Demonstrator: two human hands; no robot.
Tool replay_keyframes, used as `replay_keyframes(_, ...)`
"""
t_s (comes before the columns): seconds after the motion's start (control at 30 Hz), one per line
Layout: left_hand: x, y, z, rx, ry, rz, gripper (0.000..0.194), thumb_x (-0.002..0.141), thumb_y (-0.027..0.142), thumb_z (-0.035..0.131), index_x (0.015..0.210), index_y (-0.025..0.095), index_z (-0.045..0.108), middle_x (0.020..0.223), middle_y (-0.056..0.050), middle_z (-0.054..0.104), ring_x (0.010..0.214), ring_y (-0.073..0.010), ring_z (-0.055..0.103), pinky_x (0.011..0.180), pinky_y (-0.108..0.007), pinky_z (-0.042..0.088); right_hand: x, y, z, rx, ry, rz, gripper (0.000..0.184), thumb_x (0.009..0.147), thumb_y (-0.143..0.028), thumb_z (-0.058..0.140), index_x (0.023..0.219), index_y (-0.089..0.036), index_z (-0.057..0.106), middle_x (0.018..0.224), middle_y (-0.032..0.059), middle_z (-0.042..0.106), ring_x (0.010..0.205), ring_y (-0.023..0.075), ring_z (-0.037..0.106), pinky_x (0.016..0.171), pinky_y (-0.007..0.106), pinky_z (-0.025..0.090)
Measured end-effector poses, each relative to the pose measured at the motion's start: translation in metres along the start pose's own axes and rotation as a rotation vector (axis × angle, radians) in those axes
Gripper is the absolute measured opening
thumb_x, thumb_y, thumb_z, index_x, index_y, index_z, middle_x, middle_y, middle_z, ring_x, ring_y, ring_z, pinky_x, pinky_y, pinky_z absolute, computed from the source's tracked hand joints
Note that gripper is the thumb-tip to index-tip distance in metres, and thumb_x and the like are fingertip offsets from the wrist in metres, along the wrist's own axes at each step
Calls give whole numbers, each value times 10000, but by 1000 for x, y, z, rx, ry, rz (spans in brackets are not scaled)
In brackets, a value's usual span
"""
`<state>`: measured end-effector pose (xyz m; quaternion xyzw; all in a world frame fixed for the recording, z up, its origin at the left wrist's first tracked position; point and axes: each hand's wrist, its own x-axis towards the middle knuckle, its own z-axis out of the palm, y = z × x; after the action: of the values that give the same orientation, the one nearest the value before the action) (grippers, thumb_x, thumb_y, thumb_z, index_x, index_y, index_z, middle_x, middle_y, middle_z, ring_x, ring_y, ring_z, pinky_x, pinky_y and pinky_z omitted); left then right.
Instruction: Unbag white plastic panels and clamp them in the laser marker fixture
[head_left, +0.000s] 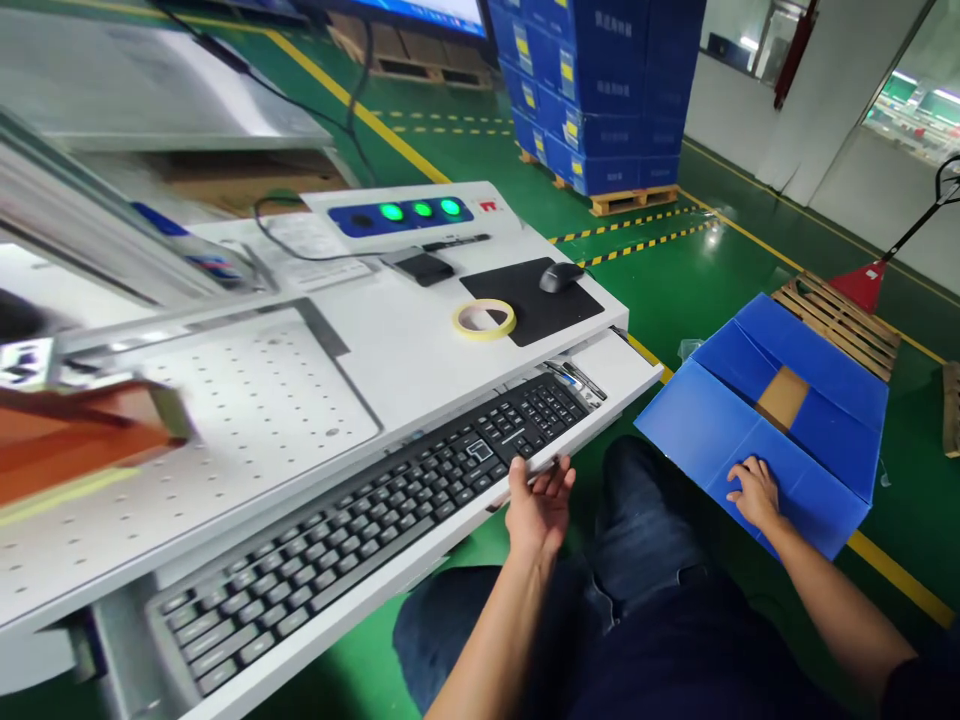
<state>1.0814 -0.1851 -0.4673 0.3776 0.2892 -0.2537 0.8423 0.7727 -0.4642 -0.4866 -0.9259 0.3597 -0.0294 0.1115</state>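
Note:
My left hand (pixel 538 508) is closed on the front edge of a white pull-out keyboard tray (pixel 626 385), thumb on top and fingers curled at the rim. A black keyboard (pixel 375 520) fills most of this tray, with a few small items lying past its right end. To the right, my right hand (pixel 754 490) rests on the near flap of a blue box (pixel 814 500) on the floor. Its fingers are apart and slightly bent, with nothing visible between them. The box top shows a strip of brown cardboard in the gap between the flaps.
On the white worktop (pixel 405 350) lie a yellow tape roll (pixel 484 319), a black mouse pad (pixel 525 300) and a mouse (pixel 561 276). A panel (pixel 401 215) with green lights stands behind. Stacked blue boxes (pixel 600 100), a wooden pallet (pixel 840 320) and a red pallet jack (pixel 862 285) are beyond.

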Motion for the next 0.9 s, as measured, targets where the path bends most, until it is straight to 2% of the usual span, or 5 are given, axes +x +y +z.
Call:
replay_keyframes(0.27,-46,-35,-15,34,-6,-37,282,1159,416,537,1101,209,719,1084,-53,796,1021,-215,817,791,-304,621,0,7,16,-28,38,-16,363,810,-24,893,993,-281,714,1126,38,629,1107,301,556,987,424,501)
replay_keyframes(0.4,-57,-35,-16,86,-13,-85,318,1166,423,509,1085,205,724,1136,-71,801,1041,-218,811,762,-288,612,-3,9,0,26,4,-63,317,818,-130,958,985,-290,743,1143,30,679,1118,295,590,1018,416,507)
replay_keyframes(0.57,-61,-37,-15,200,-49,-163,545,1165,589,398,1051,162,717,1266,-150,789,1079,-246,800,746,-306,621,15,16,-36,108,-27,-54,154,1041,-440,804,982,-308,751,991,-18,754,960,231,705,849,337,552)
replay_keyframes(0.73,-76,-58,-18,466,-177,-274,436,1063,559,650,1195,150,725,1331,-192,777,1089,-281,789,773,-342,632,89,65,-81,56,51,72,224,1150,-496,603,1142,-325,747,1087,-29,801,972,208,758,844,313,560)
replay_keyframes(0.9,-86,-75,18,905,-541,-153,591,831,642,909,1166,178,760,1253,-159,794,1109,-309,762,849,-355,620,196,143,-104,-172,140,241,356,1103,-344,656,1427,-196,661,1452,171,660,1313,350,633,1068,429,511)
